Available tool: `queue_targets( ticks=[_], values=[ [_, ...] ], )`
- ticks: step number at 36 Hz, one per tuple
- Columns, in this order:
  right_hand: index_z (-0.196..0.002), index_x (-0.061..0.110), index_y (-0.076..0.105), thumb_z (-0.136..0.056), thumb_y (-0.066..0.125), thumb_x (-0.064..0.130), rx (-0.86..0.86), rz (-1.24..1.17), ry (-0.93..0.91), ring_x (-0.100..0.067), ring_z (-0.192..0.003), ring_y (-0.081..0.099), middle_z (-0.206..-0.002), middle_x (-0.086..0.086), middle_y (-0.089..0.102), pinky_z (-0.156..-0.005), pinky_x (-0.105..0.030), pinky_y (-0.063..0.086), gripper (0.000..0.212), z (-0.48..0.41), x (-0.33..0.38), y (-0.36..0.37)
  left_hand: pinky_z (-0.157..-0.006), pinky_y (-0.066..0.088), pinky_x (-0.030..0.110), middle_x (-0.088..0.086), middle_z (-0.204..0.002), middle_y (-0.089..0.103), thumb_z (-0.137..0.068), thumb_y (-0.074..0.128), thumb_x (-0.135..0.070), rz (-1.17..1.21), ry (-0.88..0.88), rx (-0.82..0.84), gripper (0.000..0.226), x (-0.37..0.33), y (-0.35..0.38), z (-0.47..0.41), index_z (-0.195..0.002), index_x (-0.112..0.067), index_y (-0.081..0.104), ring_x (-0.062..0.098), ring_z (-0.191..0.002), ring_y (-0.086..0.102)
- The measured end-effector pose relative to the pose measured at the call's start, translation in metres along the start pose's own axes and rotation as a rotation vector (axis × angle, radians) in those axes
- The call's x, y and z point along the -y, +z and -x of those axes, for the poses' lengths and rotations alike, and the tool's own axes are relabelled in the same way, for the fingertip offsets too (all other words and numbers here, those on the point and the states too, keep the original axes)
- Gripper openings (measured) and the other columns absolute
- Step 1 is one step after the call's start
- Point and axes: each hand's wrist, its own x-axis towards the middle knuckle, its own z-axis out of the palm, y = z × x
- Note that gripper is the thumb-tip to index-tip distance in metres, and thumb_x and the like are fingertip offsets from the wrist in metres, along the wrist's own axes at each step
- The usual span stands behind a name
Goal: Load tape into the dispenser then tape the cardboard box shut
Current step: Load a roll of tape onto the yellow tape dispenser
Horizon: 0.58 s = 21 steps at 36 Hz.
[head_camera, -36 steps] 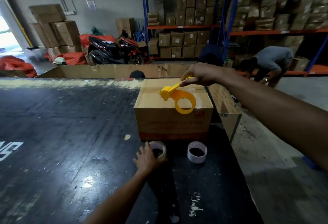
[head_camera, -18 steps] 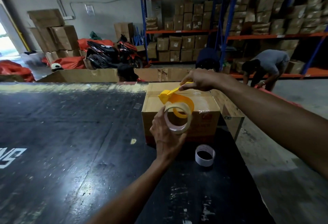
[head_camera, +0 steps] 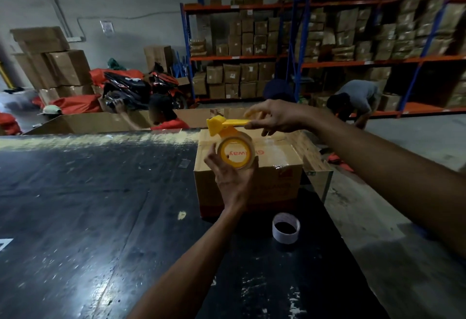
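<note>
Loading underway, judged nearly seated: tape roll (head_camera: 236,154) is pinched in left hand (head_camera: 230,174) grip, pressed onto yellow dispenser (head_camera: 225,126) hub above the cardboard box (head_camera: 277,157). Dispenser handle is pinched by right hand (head_camera: 274,118). Box taping is not yet begun; spare roll (head_camera: 286,227) sits in front of the box on the counter (head_camera: 75,205).

The box (head_camera: 252,180) stands on the table (head_camera: 88,205), at its far right. A second tape roll (head_camera: 286,227) lies near, before it, slightly right.

Motorbike (head_camera: 141,89) by stacked boxes (head_camera: 58,66); pallet racks (head_camera: 327,41) behind.
</note>
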Motion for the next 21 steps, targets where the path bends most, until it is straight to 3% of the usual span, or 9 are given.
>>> queue_targets(
  ticks=[3, 6, 9, 12, 15, 18, 21],
  values=[
    [-0.153, 0.026, 0.038, -0.09, 0.071, 0.044, 0.093, -0.055, 0.048, -0.02, -0.097, 0.07, -0.124, -0.005, 0.06, -0.076, -0.033, 0.061, 0.073, 0.003, -0.001, 0.003, -0.103, 0.047, 0.048, 0.009, -0.148, 0.027, -0.067, 0.09, -0.046, 0.017, 0.008, -0.005, 0.11, -0.002, 0.0, -0.01, -0.148, -0.016, 0.021, 0.006, -0.124, 0.028],
    [-0.146, 0.021, 0.045, -0.091, 0.071, 0.041, 0.131, 0.009, 0.047, -0.02, -0.109, 0.064, -0.13, -0.005, 0.058, -0.083, -0.033, 0.059, 0.064, 0.001, 0.003, 0.008, -0.099, 0.052, 0.057, 0.007, -0.146, 0.026, -0.066, 0.088, -0.052, 0.022, 0.005, -0.005, 0.112, -0.012, 0.003, -0.009, -0.146, -0.016, 0.019, 0.01, -0.126, 0.031],
    [-0.138, 0.018, 0.051, -0.09, 0.071, 0.044, 0.078, 0.159, 0.047, -0.019, -0.112, 0.06, -0.13, -0.005, 0.058, -0.087, -0.032, 0.056, 0.058, -0.005, 0.012, 0.013, -0.098, 0.05, 0.046, 0.009, -0.147, 0.025, -0.068, 0.088, -0.051, 0.009, -0.032, 0.006, 0.116, -0.021, 0.007, -0.006, -0.151, -0.016, 0.015, 0.008, -0.12, 0.028],
    [-0.132, 0.015, 0.054, -0.086, 0.072, 0.053, 0.052, 0.269, 0.059, -0.024, -0.106, 0.065, -0.12, -0.005, 0.063, -0.089, -0.042, 0.058, 0.063, -0.006, 0.021, 0.019, -0.092, 0.049, 0.04, 0.01, -0.148, 0.023, -0.069, 0.085, -0.054, 0.022, -0.077, 0.046, 0.121, -0.027, 0.013, -0.005, -0.153, -0.019, 0.005, 0.027, -0.127, 0.044],
    [-0.122, 0.014, 0.056, -0.09, 0.072, 0.042, 0.045, 0.29, 0.041, -0.025, -0.096, 0.069, -0.113, -0.009, 0.066, -0.082, -0.044, 0.061, 0.046, -0.01, 0.022, 0.02, -0.1, 0.043, 0.039, 0.011, -0.155, 0.014, -0.069, 0.083, -0.06, 0.036, -0.105, 0.119, 0.126, -0.029, 0.014, -0.005, -0.155, -0.021, 0.0, 0.032, -0.14, 0.032],
    [-0.119, 0.019, 0.052, -0.092, 0.072, 0.032, 0.065, 0.168, 0.053, -0.019, -0.09, 0.071, -0.11, -0.007, 0.066, -0.074, -0.034, 0.063, 0.036, -0.011, 0.016, 0.014, -0.117, 0.03, 0.048, 0.008, -0.159, 0.012, -0.07, 0.081, -0.058, 0.021, 0.035, 0.186, 0.123, -0.02, 0.007, -0.006, -0.155, -0.027, -0.001, 0.029, -0.148, 0.018],
    [-0.124, 0.014, 0.053, -0.092, 0.073, 0.031, 0.101, 0.107, 0.07, -0.02, -0.093, 0.071, -0.111, -0.007, 0.065, -0.077, -0.037, 0.064, 0.041, -0.011, 0.013, 0.007, -0.117, 0.028, 0.039, 0.009, -0.157, 0.023, -0.075, 0.081, -0.041, -0.017, 0.201, 0.217, 0.112, -0.013, -0.001, -0.011, -0.158, -0.02, 0.009, 0.024, -0.147, 0.025]
  ],
)
